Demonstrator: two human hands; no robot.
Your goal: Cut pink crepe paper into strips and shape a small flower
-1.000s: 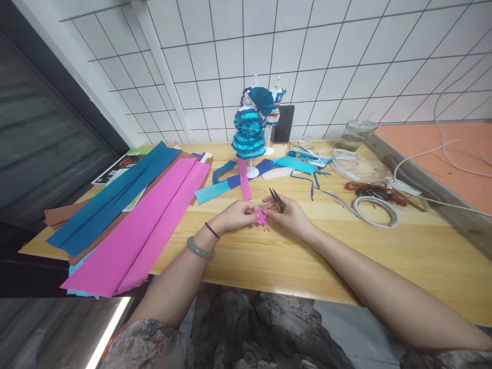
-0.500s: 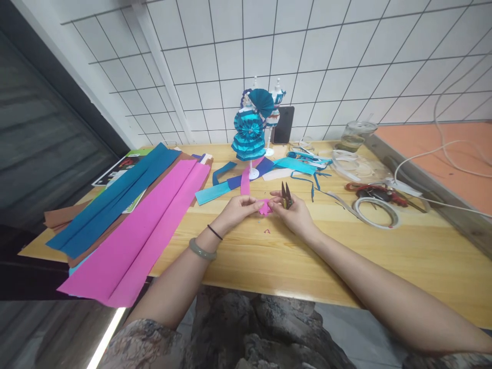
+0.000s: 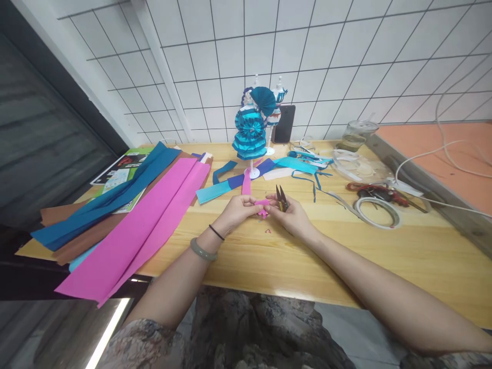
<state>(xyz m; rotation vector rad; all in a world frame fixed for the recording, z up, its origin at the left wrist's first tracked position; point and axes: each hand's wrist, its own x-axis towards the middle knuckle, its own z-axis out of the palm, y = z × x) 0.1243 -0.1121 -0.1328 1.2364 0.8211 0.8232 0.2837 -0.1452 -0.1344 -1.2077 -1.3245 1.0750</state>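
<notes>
A small piece of pink crepe paper (image 3: 263, 209) with a notched lower edge is pinched between both hands above the table. My left hand (image 3: 241, 209) grips its left side between thumb and fingers. On its right side, my right hand (image 3: 289, 212) pinches the paper and also keeps a pair of small scissors (image 3: 282, 197) tucked in the palm, dark blades pointing up and away. A tiny pink scrap (image 3: 268, 231) lies on the wood just below. Behind the hands stands a mini dress form in ruffled turquoise paper (image 3: 249, 134) on a white stand.
Long pink (image 3: 142, 225) and blue (image 3: 115, 197) crepe sheets hang over the table's left edge. Turquoise strips (image 3: 298, 164) lie behind. To the right are a tape roll (image 3: 377, 212), red-handled tools (image 3: 378, 193) and a cup of liquid (image 3: 355, 134). A phone (image 3: 284, 124) leans on the wall.
The scissors in my right hand have tilted and shifted slightly left. The pink piece has turned a little between my fingers. The sheets on the left have moved, their near ends narrower.
</notes>
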